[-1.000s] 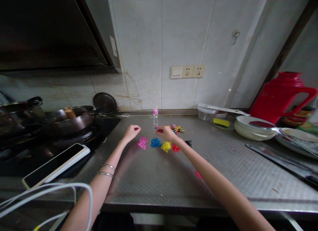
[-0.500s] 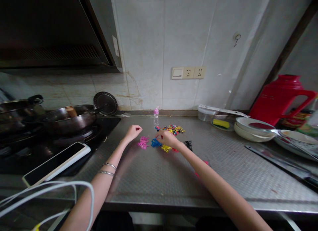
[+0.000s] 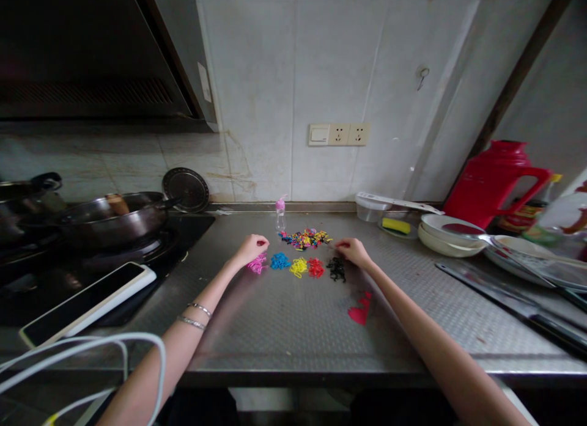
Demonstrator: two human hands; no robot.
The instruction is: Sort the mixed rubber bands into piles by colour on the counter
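Note:
On the steel counter (image 3: 293, 328) lie small piles of tiny bands sorted by colour: pink (image 3: 257, 264), blue (image 3: 279, 261), yellow (image 3: 299, 267), red (image 3: 315, 268) and black (image 3: 337, 269). A mixed multicoloured heap (image 3: 305, 238) sits behind them. My left hand (image 3: 251, 249) is curled closed just above the pink pile. My right hand (image 3: 353, 251) is pinched closed beside the black pile, right of the mixed heap. What either hand holds is too small to make out. A small bottle with a pink cap (image 3: 279, 213) stands behind the heap.
A red scrap (image 3: 360, 311) lies on the counter under my right forearm. A stove with a dark wok (image 3: 110, 218) is at the left, a phone (image 3: 82, 304) beside it and white cables (image 3: 82, 359) in front. Bowls (image 3: 452, 236), a red jug (image 3: 495, 181) and a yellow sponge (image 3: 397, 225) stand right.
My right hand has moved from the blue and yellow piles rightward to beside the black pile. My left hand has dropped slightly towards the pink pile. The view has shifted a little.

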